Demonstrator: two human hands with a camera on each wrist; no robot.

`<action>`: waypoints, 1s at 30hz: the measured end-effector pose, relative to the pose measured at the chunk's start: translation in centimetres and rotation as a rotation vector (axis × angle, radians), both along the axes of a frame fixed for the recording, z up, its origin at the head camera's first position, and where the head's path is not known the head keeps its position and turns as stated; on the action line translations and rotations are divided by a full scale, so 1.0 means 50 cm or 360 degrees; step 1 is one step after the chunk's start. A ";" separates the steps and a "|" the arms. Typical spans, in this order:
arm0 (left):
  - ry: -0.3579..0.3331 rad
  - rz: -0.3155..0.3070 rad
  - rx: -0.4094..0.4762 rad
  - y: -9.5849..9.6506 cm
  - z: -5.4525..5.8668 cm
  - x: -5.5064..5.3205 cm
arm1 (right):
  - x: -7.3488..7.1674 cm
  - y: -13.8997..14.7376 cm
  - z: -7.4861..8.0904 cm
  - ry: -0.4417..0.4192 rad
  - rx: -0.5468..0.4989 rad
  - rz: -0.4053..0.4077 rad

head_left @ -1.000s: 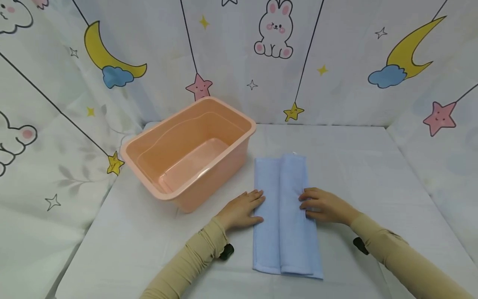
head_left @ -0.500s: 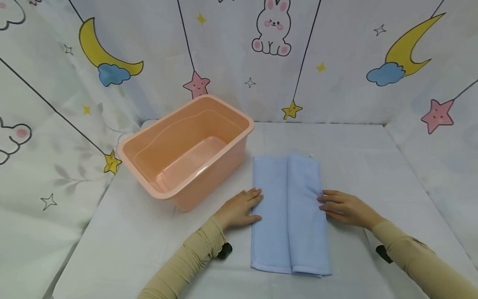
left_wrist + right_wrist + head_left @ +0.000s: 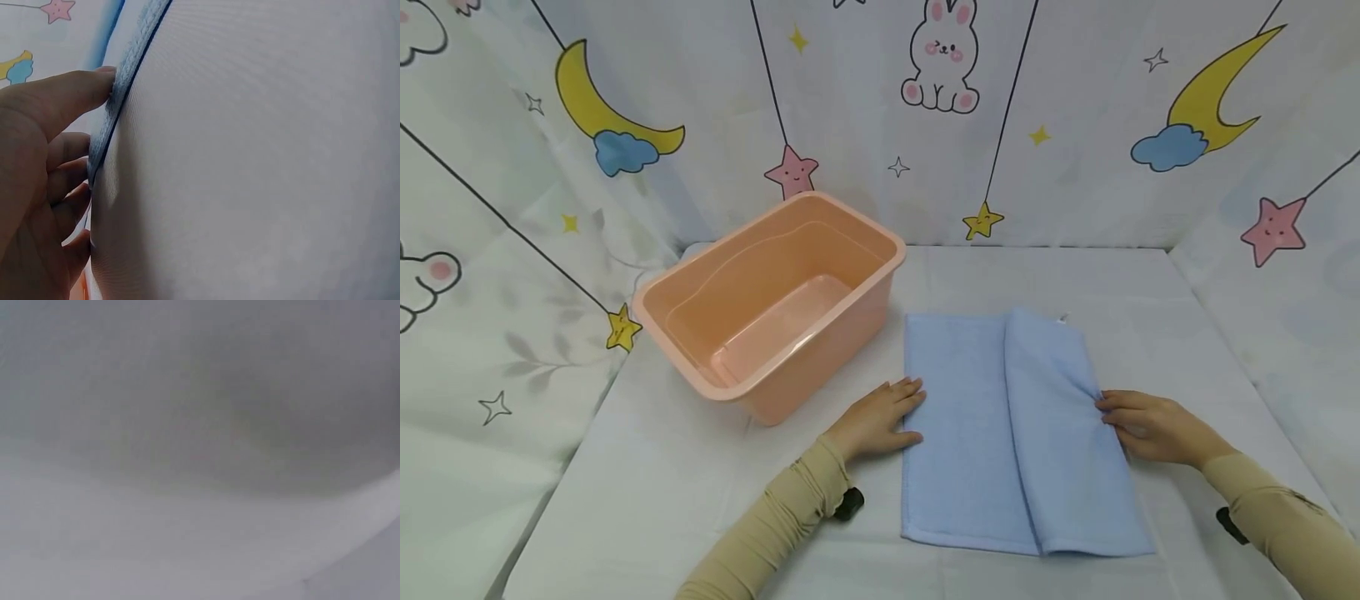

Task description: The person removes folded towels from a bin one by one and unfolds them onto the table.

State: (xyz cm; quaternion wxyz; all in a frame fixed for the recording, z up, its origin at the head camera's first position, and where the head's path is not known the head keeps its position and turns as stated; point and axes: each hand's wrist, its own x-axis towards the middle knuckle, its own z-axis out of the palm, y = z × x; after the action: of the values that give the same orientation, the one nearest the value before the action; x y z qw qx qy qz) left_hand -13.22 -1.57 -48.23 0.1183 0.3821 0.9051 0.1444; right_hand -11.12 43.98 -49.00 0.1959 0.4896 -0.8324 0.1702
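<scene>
A light blue towel [image 3: 958, 433] lies partly folded on the white-covered table, its right flap doubled over along a lengthwise fold. My left hand [image 3: 878, 419] rests with spread, fairly straight fingers on the towel's left edge. The left wrist view shows that hand's thumb and fingertips [image 3: 103, 84] touching the towel's edge [image 3: 125, 84]. At the right edge of the flap, my right hand [image 3: 1157, 427] pinches the cloth between thumb and fingers, creasing it there. Only blurred pale surface fills the right wrist view; no hand can be made out in it.
A peach plastic basin [image 3: 820, 367] stands at the back left of the table [image 3: 820, 542], beyond my left hand. Behind and at both sides hangs a white curtain [image 3: 850, 83] printed with moons, stars and a rabbit.
My right hand has moved right, drawing the flap's edge with it, so the towel is now much wider. The left hand has stayed at the left edge.
</scene>
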 end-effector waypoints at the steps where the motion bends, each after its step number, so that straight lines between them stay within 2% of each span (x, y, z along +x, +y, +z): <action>1: -0.0005 0.0000 0.0004 0.000 0.000 0.000 | 0.001 0.009 0.000 0.0003 0.0002 -0.0007; 8: -0.0025 0.0013 0.0008 -0.004 -0.002 0.001 | 0.004 0.061 0.007 0.0079 0.0040 -0.0004; 16: -0.0019 0.0012 0.0012 -0.007 -0.002 -0.001 | 0.004 0.086 0.011 0.0059 0.0111 -0.0026; 18: -0.0019 0.0010 0.0007 -0.006 -0.003 -0.001 | 0.006 0.089 0.013 0.0103 0.0149 -0.0123; 21: -0.0026 0.0014 -0.0001 -0.006 -0.003 -0.002 | 0.010 0.092 0.019 0.0156 0.0227 -0.0370; 23: -0.0024 0.0017 -0.0006 -0.007 -0.003 -0.002 | 0.011 0.081 0.026 0.0133 0.0291 -0.0595; 25: -0.0022 0.0021 -0.0009 -0.009 -0.001 -0.001 | 0.007 0.056 0.029 0.0078 0.0284 -0.0755; 28: -0.0018 0.0032 -0.0023 -0.010 0.001 -0.001 | -0.001 0.006 0.025 -0.0035 0.0262 -0.0879; 30: -0.0001 0.0039 -0.0047 -0.008 0.003 -0.002 | -0.008 -0.020 0.013 -0.0105 0.0249 -0.0882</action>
State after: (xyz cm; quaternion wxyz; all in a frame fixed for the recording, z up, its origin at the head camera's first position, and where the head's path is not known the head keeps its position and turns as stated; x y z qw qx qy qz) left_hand -13.29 -1.99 -48.10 0.1225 0.3691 0.9117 0.1324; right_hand -11.52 42.98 -48.37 0.1693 0.2513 -0.9510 0.0614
